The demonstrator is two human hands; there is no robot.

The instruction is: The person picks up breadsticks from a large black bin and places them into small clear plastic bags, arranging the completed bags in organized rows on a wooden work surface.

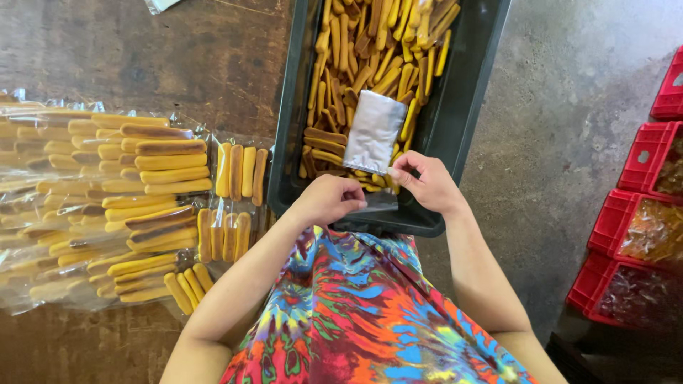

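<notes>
Both hands, left hand [329, 200] and right hand [422, 182], pinch a silver foil pouch [373, 132] over a dark plastic tray [469, 92] of finger biscuits [370, 50]. Bagged biscuits [107, 206] lie on the worn wooden table [142, 57]. Concrete floor [569, 92]; red crates [640, 213] at right.

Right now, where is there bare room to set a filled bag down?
Bare wooden table lies beyond the packed biscuit bags, left of the dark crate. Bare concrete floor runs between that crate and the red crates. The crate's inside is crowded with loose biscuits; both hands hold a clear bag there.
</notes>
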